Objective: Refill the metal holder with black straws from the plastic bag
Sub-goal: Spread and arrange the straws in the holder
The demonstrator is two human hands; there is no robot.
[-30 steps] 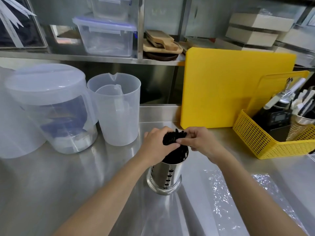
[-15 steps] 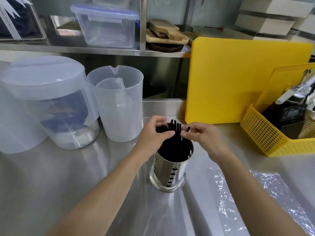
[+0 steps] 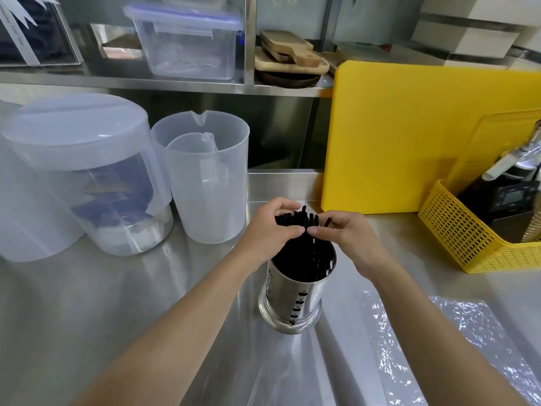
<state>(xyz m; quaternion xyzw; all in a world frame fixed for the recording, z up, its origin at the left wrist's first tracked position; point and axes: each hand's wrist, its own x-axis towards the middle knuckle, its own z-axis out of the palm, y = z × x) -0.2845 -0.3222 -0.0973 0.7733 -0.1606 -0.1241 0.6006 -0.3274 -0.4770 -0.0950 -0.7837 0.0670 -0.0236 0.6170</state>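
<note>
A perforated metal holder [image 3: 294, 300] stands upright on the steel counter, filled with black straws [image 3: 301, 221] whose tips stick out above its rim. My left hand [image 3: 268, 231] wraps around the straw tops from the left. From the right, my right hand [image 3: 348, 234] pinches the same tops with thumb and fingers. The two thumbs nearly touch over the bundle. A flat clear plastic bag [image 3: 456, 347] lies on the counter at the lower right, under my right forearm.
A lidded translucent container [image 3: 79, 171] and a clear jug [image 3: 207, 177] stand at the left. A yellow cutting board [image 3: 395, 136] leans at the back right beside a yellow basket [image 3: 468, 238] of tools. A shelf with a plastic box [image 3: 187, 39] runs above.
The straw tops have fanned out from a tight bunch, and my fingers have shifted around them. The view has tilted up slightly.
</note>
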